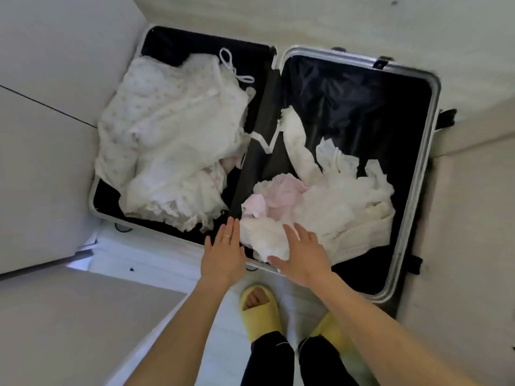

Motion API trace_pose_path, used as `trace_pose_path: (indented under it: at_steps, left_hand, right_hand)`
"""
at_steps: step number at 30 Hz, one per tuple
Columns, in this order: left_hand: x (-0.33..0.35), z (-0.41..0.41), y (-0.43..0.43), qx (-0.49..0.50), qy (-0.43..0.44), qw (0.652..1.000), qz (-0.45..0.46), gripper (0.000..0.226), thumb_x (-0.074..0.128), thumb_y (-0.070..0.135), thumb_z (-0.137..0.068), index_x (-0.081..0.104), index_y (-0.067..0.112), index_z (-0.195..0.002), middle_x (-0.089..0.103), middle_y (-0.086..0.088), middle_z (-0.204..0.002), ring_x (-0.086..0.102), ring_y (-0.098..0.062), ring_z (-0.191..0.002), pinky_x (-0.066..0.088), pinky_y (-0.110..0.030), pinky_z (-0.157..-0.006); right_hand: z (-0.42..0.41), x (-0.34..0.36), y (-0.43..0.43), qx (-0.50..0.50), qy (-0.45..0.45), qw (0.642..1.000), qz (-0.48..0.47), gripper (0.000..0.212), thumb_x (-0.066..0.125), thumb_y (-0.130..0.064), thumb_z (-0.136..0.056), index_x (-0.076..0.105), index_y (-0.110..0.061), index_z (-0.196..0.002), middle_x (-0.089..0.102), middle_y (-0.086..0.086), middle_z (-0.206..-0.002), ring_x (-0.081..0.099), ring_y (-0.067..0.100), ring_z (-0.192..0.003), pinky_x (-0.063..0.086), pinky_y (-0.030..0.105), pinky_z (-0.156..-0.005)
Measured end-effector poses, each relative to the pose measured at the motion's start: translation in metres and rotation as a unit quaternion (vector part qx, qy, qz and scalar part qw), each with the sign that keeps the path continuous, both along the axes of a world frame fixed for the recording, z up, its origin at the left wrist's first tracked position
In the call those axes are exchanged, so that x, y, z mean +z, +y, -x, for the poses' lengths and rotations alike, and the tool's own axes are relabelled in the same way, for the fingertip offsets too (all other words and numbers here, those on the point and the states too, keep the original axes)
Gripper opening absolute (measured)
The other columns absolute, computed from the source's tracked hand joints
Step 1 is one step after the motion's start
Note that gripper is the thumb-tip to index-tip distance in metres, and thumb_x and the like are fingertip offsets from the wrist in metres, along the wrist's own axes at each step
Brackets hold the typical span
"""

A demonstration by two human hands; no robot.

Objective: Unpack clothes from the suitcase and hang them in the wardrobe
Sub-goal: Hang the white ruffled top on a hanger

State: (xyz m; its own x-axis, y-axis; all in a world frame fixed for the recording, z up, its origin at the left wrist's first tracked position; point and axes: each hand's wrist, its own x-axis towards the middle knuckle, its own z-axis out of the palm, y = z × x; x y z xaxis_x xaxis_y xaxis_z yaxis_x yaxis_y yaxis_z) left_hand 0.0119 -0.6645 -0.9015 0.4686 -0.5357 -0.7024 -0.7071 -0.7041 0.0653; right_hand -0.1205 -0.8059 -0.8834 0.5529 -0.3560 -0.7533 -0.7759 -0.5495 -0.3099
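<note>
An open suitcase (418, 168) with a silver frame and black lining lies flat on the floor. Its left half holds a heap of white floral clothes (172, 135). In the right half lie white garments (348, 213) and a pale pink garment (281, 193). My left hand (223, 254) hovers with straight fingers over the near edge by the centre divider. My right hand (301, 254) is spread flat above a white bundle (264, 238) at the near edge; whether it touches the cloth is unclear. Neither hand holds anything.
Pale cabinet panels (47, 162) stand at the left, close against the suitcase. A light wall or furniture face (473, 218) borders the right side. My feet in yellow slippers (259, 310) stand on the white floor just before the case.
</note>
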Motion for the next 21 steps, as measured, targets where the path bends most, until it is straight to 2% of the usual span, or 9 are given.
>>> trace_pose_path:
  at_steps: [2, 3, 6, 10, 13, 15, 17, 19, 21]
  left_hand:
    - [-0.038, 0.009, 0.014, 0.007, -0.009, 1.000, 0.013, 0.070, 0.026, 0.035, -0.106, -0.020, 0.015, -0.155, -0.021, 0.000, -0.164, -0.006, -0.018, -0.153, 0.011, -0.047, -0.122]
    - [-0.048, 0.013, 0.016, 0.013, -0.020, 0.999, 0.030, 0.071, 0.028, 0.034, -0.106, -0.021, 0.015, -0.155, -0.022, 0.000, -0.164, -0.006, -0.017, -0.153, 0.013, -0.048, -0.121]
    - [-0.070, 0.016, 0.030, 0.019, -0.026, 0.998, 0.049, 0.078, 0.037, 0.020, -0.104, -0.023, 0.016, -0.154, -0.025, 0.002, -0.162, -0.008, -0.017, -0.153, 0.017, -0.049, -0.120]
    - [-0.066, 0.004, 0.034, 0.009, 0.003, 1.000, -0.017, 0.084, 0.041, 0.008, -0.100, -0.023, 0.016, -0.153, -0.023, 0.001, -0.164, -0.005, -0.018, -0.153, 0.014, -0.047, -0.121]
    - [-0.035, 0.001, 0.020, 0.034, 0.064, 0.996, -0.058, 0.075, 0.042, 0.014, -0.101, -0.007, 0.013, -0.158, -0.008, -0.003, -0.167, 0.003, -0.021, -0.153, 0.016, -0.047, -0.121]
    - [-0.010, 0.003, 0.009, 0.047, 0.090, 0.993, -0.067, 0.071, 0.042, 0.019, -0.102, 0.001, 0.013, -0.159, -0.001, -0.005, -0.167, 0.007, -0.022, -0.153, 0.017, -0.046, -0.121]
    - [0.025, 0.003, -0.004, 0.058, 0.105, 0.992, -0.049, 0.069, 0.044, 0.021, -0.100, 0.008, 0.016, -0.158, 0.005, -0.007, -0.166, 0.012, -0.023, -0.152, 0.020, -0.046, -0.120]
    - [0.070, -0.002, -0.022, 0.064, 0.110, 0.992, -0.023, 0.068, 0.044, 0.024, -0.100, 0.011, 0.019, -0.158, 0.008, -0.006, -0.166, 0.017, -0.026, -0.151, 0.024, -0.046, -0.119]
    - [0.126, -0.015, -0.043, 0.087, 0.119, 0.989, 0.010, 0.066, 0.043, 0.027, -0.100, 0.012, 0.020, -0.158, 0.012, -0.007, -0.165, 0.023, -0.029, -0.148, 0.029, -0.045, -0.117]
  right_hand:
    - [-0.002, -0.042, 0.016, 0.014, 0.015, 1.000, 0.004, 0.085, 0.045, -0.067, -0.091, 0.009, -0.027, -0.157, 0.004, 0.002, -0.165, 0.016, 0.031, -0.146, 0.033, 0.043, -0.110]
    - [-0.001, -0.056, 0.019, 0.018, 0.016, 1.000, 0.015, 0.076, 0.045, -0.062, -0.093, 0.016, -0.029, -0.155, 0.007, 0.002, -0.164, 0.016, 0.030, -0.146, 0.032, 0.043, -0.111]
    - [0.000, -0.089, 0.028, 0.012, -0.010, 0.999, 0.030, 0.043, 0.048, -0.036, -0.098, 0.043, -0.026, -0.139, 0.032, 0.002, -0.156, 0.026, 0.028, -0.140, 0.037, 0.039, -0.106]
    - [0.001, -0.082, 0.029, -0.061, -0.073, 0.995, 0.001, 0.031, 0.046, -0.023, -0.099, 0.050, -0.014, -0.128, 0.054, 0.005, -0.134, 0.040, 0.031, -0.126, 0.043, 0.041, -0.094]
    - [0.003, -0.041, 0.011, -0.127, -0.143, 0.981, -0.007, 0.017, 0.044, -0.017, -0.099, 0.051, -0.008, -0.111, 0.062, 0.012, -0.104, 0.053, 0.035, -0.099, 0.045, 0.039, -0.071]
    - [-0.002, -0.005, -0.007, -0.189, -0.169, 0.967, -0.001, 0.008, 0.041, -0.017, -0.101, 0.047, -0.011, -0.104, 0.060, 0.007, -0.086, 0.054, 0.026, -0.076, 0.035, 0.029, -0.055]
    - [-0.008, 0.044, -0.027, -0.251, -0.184, 0.950, 0.002, 0.006, 0.038, -0.021, -0.104, 0.042, -0.017, -0.104, 0.058, 0.003, -0.077, 0.053, 0.021, -0.067, 0.032, 0.026, -0.052]
    - [-0.017, 0.100, -0.048, -0.293, -0.220, 0.930, 0.010, 0.009, 0.037, -0.024, -0.104, 0.043, -0.017, -0.105, 0.058, 0.003, -0.073, 0.055, 0.021, -0.065, 0.038, 0.029, -0.055]
    - [-0.029, 0.164, -0.071, -0.341, -0.259, 0.903, 0.019, 0.012, 0.038, -0.023, -0.104, 0.041, -0.017, -0.094, 0.054, 0.001, -0.072, 0.050, 0.018, -0.061, 0.040, 0.028, -0.055]
